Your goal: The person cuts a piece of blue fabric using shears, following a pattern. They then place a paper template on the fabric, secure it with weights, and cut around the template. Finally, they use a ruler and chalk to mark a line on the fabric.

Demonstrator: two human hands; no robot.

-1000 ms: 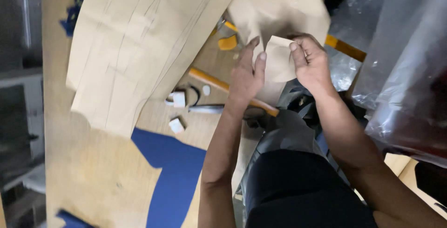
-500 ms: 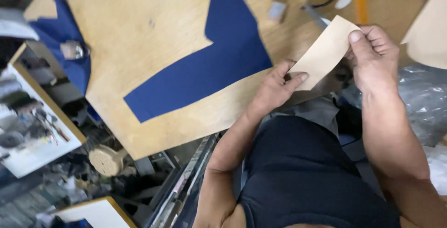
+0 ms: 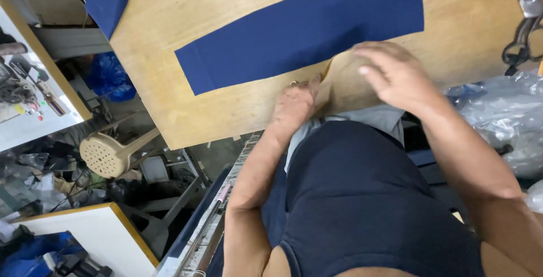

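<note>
- A fabric piece [image 3: 305,31] is lying flat on the desk [image 3: 186,16], reaching toward its far edge.
- A paper pattern [image 3: 345,87] is lying at the desk's near edge, overlapping the fabric.
- Both hands are resting on the pattern: left hand [image 3: 294,104] at its left edge, right hand [image 3: 393,76] on top.
- Scissors [image 3: 523,22] are lying at the desk's right end.
- A stool [image 3: 110,152] is lying on the floor, left of the desk.

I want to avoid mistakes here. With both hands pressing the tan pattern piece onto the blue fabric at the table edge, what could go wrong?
1. The tan pattern piece lies at the edge of the table, partly over it, so it may slip off.
2. The right hand presses flat while the left hand pinches one corner; uneven pressure may shift the blue fabric.
3. Scissors lie close to the right arm and might get knocked.
</note>
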